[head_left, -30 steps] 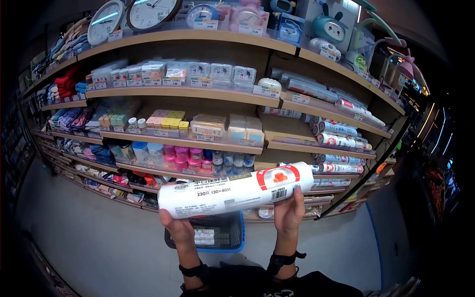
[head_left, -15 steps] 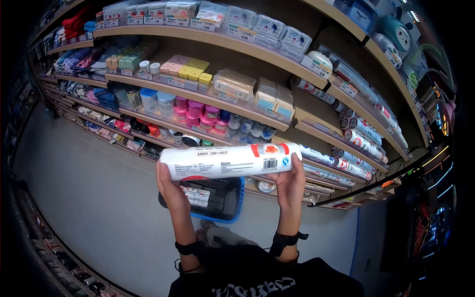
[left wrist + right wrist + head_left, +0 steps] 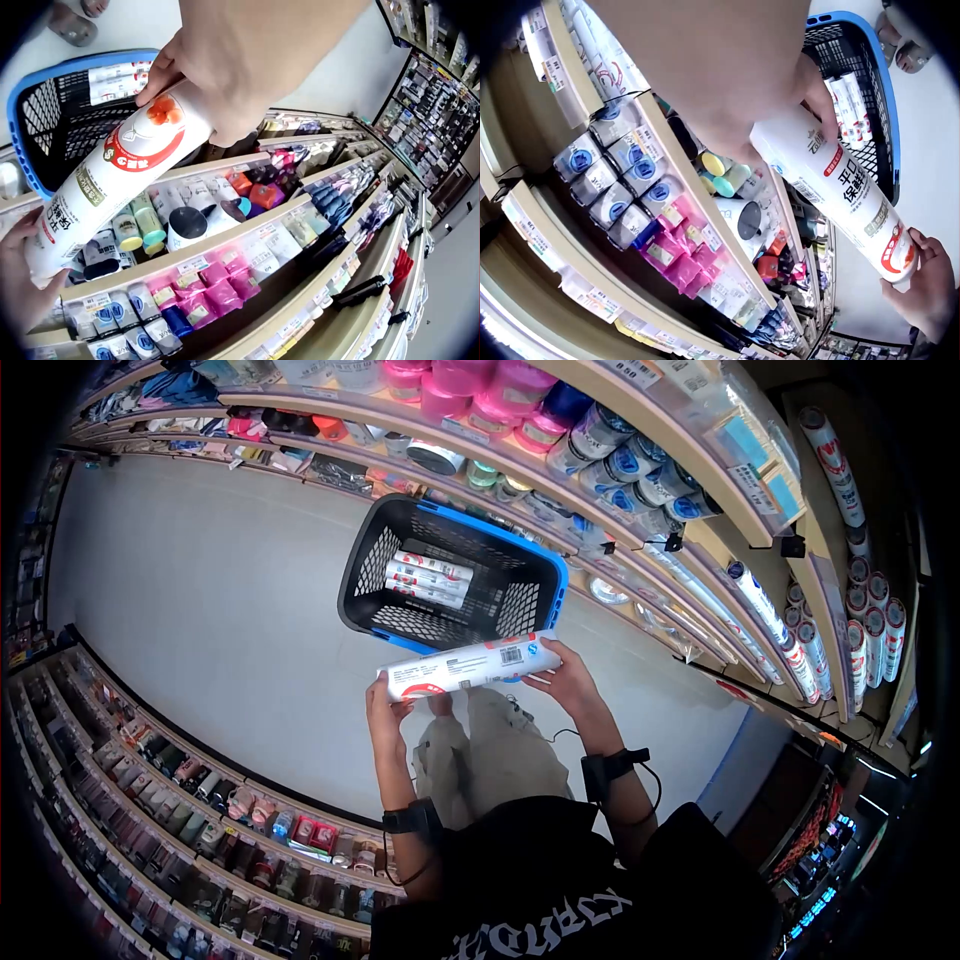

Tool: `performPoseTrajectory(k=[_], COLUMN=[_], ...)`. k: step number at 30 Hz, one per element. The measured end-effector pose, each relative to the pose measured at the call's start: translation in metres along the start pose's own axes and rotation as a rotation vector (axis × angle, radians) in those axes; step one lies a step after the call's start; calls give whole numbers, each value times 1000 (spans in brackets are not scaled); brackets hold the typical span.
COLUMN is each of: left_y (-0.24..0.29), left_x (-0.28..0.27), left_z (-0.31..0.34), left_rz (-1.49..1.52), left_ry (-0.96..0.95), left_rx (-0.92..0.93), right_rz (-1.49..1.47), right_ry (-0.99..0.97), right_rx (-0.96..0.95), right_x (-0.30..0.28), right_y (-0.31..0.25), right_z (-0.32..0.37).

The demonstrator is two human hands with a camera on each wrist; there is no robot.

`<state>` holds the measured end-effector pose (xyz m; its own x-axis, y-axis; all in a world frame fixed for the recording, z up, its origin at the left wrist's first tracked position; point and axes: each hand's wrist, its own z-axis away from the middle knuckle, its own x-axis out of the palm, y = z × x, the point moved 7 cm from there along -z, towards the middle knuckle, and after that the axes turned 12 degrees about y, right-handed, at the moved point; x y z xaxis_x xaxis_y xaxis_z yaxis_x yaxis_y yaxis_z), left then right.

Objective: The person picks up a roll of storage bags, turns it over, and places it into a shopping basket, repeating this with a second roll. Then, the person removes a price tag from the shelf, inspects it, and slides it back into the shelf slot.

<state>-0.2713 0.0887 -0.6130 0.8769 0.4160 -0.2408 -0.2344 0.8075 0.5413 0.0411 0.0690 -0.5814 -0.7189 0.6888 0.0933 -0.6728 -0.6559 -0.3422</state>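
I hold a long white roll [image 3: 465,665] with a red label level between both hands, just above the near rim of a black basket with a blue rim [image 3: 362,565] on the floor. My left hand [image 3: 383,698] grips the roll's left end and my right hand [image 3: 556,672] grips its right end by the barcode. Several similar rolls [image 3: 425,578] lie inside the basket. In the left wrist view the roll [image 3: 112,187] slants down over the basket [image 3: 19,142]. The right wrist view shows the roll [image 3: 840,202] running toward my left hand [image 3: 930,289].
Curved store shelves [image 3: 640,510] stand just beyond the basket with pink jars [image 3: 470,380], blue-labelled pots [image 3: 620,455] and more rolls [image 3: 870,600] at the right. Another rack of small goods [image 3: 200,800] runs along the lower left. Pale floor [image 3: 200,560] lies between them.
The roll has come down from shelf height to just over the basket. The head view has tipped from the shelves down to the floor and basket. Both hands keep their grip.
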Motion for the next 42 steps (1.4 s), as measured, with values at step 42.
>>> performPoseTrajectory(k=[42], left_y=[-127], left_x=[191], left_z=[-326], left_rz=[-128], left_ry=[-330], left_rx=[-77], right_rz=[262], right_ry=[158], right_rx=[-97], right_x=[22], right_y=[95], right_z=[-452])
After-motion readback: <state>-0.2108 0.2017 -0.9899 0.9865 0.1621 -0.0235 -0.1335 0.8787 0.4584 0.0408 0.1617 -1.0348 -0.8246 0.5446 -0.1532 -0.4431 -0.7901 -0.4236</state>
